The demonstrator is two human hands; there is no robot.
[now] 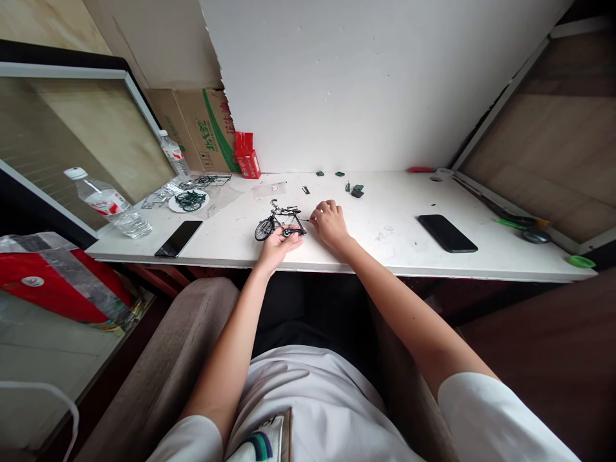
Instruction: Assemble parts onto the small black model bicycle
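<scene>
A small black model bicycle [281, 218] sits upright at the front middle of the white desk, its front wheel to the left. My left hand [278, 247] grips it from below, near the pedals. No rear wheel shows on the bicycle. Just right of its back end, my right hand [329, 223] is closed in a pinch on a thin dark part [307, 221], too small to name. Beyond the hands lie a small black piece [305, 190] and a clear plastic bag [269, 189].
On the left are a black phone [179, 239], a water bottle [108, 204], another bottle [173, 154] and a white dish [188, 201] of green parts. Dark green pieces [357, 191] lie at the back. Another phone [447, 233] is on the right. A red box [247, 156] stands behind.
</scene>
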